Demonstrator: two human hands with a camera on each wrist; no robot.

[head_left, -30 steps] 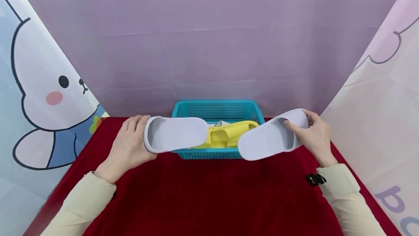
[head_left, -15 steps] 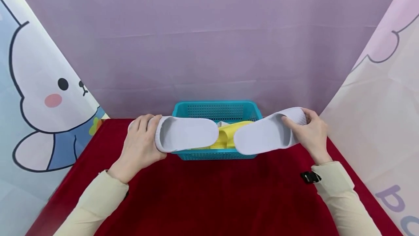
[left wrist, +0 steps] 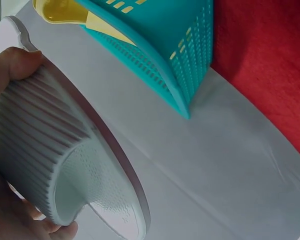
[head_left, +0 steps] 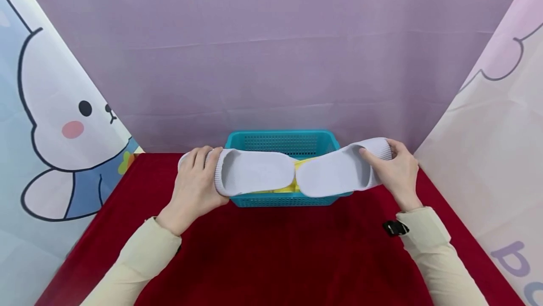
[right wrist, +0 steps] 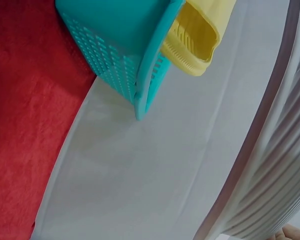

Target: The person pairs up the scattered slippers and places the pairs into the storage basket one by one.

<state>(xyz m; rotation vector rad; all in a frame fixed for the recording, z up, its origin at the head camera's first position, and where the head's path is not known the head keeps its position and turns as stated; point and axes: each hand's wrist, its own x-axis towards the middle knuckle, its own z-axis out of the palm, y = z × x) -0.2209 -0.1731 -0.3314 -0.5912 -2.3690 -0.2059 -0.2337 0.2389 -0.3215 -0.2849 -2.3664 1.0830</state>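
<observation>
My left hand grips a white slipper around its ribbed strap, heel end pointing right. In my right hand is a matching white slipper, the thumb at the strap opening and fingers behind it, heel end pointing left. The two heel ends nearly meet in front of a teal basket. Inside that basket lie yellow slippers, one yellow slipper jutting above the rim in the right wrist view. The white slippers hide most of the basket's contents in the head view.
A red cloth covers the table under and in front of the basket. A purple curtain hangs right behind it. Printed cartoon sheets wall off the left side and the right side.
Both white slippers have moved toward each other, the left one to the right and the right one slightly left and up. Less of the yellow slippers shows between them. The basket has stayed in place.
</observation>
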